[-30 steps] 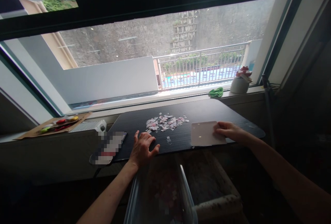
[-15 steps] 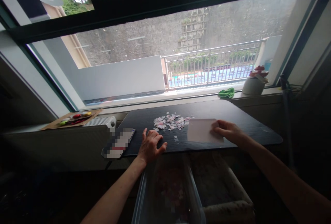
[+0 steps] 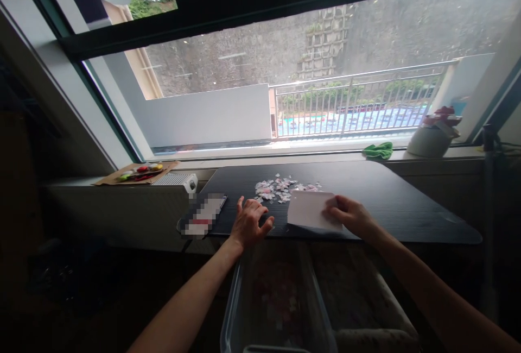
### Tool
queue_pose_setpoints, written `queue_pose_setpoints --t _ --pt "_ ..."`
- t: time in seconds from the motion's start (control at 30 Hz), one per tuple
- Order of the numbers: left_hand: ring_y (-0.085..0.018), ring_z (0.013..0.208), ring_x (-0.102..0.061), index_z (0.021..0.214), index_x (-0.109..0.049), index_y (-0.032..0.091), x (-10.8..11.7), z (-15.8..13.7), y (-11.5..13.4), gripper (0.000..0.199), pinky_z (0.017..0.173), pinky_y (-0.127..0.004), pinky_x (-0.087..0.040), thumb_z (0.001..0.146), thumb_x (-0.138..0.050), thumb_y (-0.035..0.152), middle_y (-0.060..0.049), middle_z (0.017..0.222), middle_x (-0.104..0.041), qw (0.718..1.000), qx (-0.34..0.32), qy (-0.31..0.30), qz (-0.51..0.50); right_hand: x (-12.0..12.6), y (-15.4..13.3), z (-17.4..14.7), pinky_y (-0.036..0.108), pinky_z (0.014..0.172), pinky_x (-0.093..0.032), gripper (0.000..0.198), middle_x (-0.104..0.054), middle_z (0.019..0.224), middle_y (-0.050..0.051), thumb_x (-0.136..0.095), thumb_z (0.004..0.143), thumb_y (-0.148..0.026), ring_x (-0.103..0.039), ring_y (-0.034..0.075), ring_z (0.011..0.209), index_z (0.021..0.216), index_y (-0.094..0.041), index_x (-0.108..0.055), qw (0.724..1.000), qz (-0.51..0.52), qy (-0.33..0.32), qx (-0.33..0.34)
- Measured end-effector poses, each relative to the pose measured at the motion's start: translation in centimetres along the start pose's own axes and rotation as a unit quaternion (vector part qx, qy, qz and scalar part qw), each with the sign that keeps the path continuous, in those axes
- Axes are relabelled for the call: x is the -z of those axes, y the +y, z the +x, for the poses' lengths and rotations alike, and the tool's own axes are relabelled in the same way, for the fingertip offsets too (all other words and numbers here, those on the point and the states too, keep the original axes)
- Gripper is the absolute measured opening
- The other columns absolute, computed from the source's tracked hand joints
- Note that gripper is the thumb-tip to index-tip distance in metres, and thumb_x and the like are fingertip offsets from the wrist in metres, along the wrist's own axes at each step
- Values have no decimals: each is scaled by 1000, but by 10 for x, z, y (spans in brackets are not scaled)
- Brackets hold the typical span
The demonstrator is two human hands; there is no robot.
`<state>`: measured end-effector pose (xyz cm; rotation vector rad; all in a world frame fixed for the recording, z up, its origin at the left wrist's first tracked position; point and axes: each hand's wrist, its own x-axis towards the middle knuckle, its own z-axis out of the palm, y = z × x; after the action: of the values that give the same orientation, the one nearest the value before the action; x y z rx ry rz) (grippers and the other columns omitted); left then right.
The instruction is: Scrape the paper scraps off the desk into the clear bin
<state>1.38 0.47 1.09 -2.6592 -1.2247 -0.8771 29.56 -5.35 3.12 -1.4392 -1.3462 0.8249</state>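
Note:
My right hand (image 3: 350, 213) grips the right edge of a flat white card (image 3: 308, 209), thumb and fingers closed on it. The card stands tilted on the dark tabletop (image 3: 391, 201), in front of a pile of small white and pinkish paper pieces (image 3: 273, 187). My left hand (image 3: 251, 221) rests at the table's front edge, left of the card, with its fingers apart and nothing in them. Right below the table edge is a clear plastic bin (image 3: 231, 309) with more paper pieces (image 3: 280, 301) inside, dim in the shadow.
A phone (image 3: 205, 216) lies at the table's left end. On the sill are a green cloth (image 3: 378, 150) and a pale pot with a red top (image 3: 432, 138). A radiator (image 3: 122, 212) stands left, and a patterned padded seat (image 3: 378, 336) is right of the bin.
The card in my right hand has moved left and toward me, now covering the loose scrap near the table edge. My left hand keeps its pose. The whole view has shifted rightward.

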Motion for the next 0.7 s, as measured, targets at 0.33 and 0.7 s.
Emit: queue_pose_setpoints --t 0.33,0.7 --pt "-23 101 -52 87 -62 21 -1 1 0 22 110 -56 -18 84 -49 39 -4 92 -63 1000 5 3 0 -19 -2 -2 27 56 -48 22 -66 70 2 -68 56 -34 -60 17 64 70 -18 -63 998 54 -20 -23" --pt "-22 102 -53 87 -62 20 -2 1 -1 22 110 -54 -17 83 -50 38 -4 92 -63 1000 5 4 1 -8 -6 -13 28 58 -51 25 -70 76 4 -71 59 -34 -63 18 69 77 -17 -65 998 61 -11 -28"
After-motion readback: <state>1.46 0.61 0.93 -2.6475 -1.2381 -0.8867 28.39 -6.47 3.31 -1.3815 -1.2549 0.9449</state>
